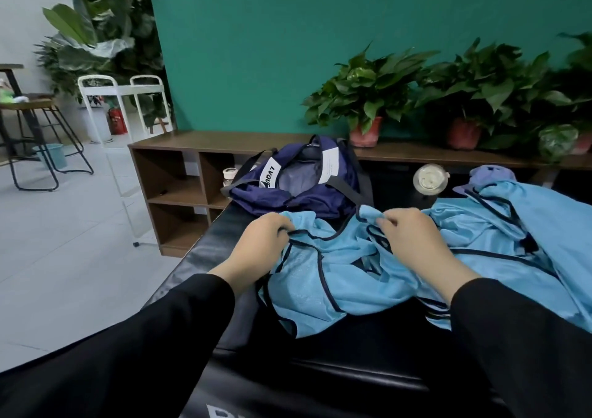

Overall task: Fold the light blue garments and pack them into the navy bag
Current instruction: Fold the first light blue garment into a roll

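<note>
Both hands pinching the top edge of a light blue garment on the black table.

The near light blue garment, mesh with dark trim, lies crumpled at the middle of the black table; the left hand has fingers curled, pinching its dark-trimmed edge at the far left, and the right hand pinches a bunched fold at the far right. Just right of it, more light blue garments sit heaped, touching the first. The navy bag stands open at the table's far edge, just beyond the hands. A purple cap tops the heap; a clear-lidded bottle stands between bag and cap. Potted plants line the far wooden shelf.
</note>
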